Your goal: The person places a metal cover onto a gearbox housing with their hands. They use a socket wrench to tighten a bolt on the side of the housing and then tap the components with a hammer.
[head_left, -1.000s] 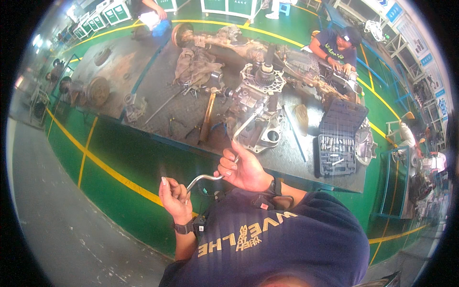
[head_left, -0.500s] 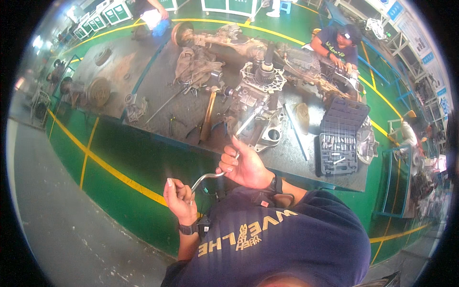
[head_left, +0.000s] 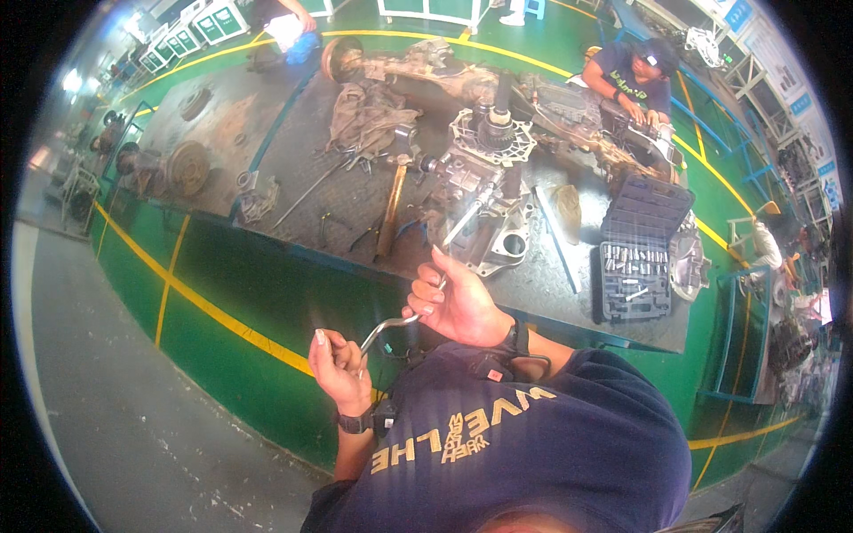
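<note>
On the left, one rusty brown round drum (head_left: 188,169) lies at 11 o'clock from the left hand (head_left: 340,380). This hand's grip is partly curled, with the lower end of one silver, S-bent metal rod (head_left: 386,327) beside its palm; I cannot tell whether the fingers clasp it. The rod runs toward 2 o'clock, in front of one blue-edged, dark metal tabletop (head_left: 302,226). One hammer-like tool with a long brown handle (head_left: 390,211) lies on the tabletop. Next comes the right hand (head_left: 464,313), its grip closed around the rod, fingers curled, thumb pointing to 11 o'clock. At 12 o'clock from it stands one dark toothed gear (head_left: 496,133). Farther right, one open black plastic case (head_left: 657,306) with several silver sockets (head_left: 635,259) lies between 2 and 3 o'clock; one co-worker in a dark shirt (head_left: 622,71) is at 1 o'clock.
</note>
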The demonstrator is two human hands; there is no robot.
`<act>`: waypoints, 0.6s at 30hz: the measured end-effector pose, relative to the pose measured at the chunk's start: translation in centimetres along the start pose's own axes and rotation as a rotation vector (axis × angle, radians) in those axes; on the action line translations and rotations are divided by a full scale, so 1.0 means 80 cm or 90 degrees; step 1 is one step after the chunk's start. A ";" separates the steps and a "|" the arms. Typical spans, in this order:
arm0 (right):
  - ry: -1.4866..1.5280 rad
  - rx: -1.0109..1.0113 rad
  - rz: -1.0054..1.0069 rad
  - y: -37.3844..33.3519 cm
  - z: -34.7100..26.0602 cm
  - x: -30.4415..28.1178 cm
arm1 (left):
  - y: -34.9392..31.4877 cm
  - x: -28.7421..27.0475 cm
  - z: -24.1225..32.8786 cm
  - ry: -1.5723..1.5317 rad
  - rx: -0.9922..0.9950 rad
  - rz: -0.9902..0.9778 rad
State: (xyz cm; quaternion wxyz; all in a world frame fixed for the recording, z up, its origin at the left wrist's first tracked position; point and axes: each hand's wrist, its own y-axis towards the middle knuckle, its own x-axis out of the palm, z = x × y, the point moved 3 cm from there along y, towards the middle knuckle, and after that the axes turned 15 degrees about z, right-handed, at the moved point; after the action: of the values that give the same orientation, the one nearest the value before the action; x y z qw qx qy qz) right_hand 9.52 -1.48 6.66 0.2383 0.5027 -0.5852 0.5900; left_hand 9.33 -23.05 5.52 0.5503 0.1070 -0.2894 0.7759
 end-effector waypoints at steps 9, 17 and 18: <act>0.030 0.022 -0.025 0.005 0.000 0.006 | -0.007 0.001 0.001 0.001 0.002 0.020; -0.003 0.015 -0.007 0.002 -0.002 0.013 | -0.014 0.000 -0.005 0.016 -0.008 0.049; -0.010 0.013 0.000 0.002 -0.001 0.013 | -0.014 0.000 -0.005 0.007 -0.012 0.051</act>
State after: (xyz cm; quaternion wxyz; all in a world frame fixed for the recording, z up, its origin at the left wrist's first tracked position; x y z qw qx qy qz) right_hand 8.95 -1.74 7.54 0.2282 0.5098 -0.5811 0.5919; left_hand 10.44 -22.59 5.58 0.5213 0.0858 -0.2981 0.7950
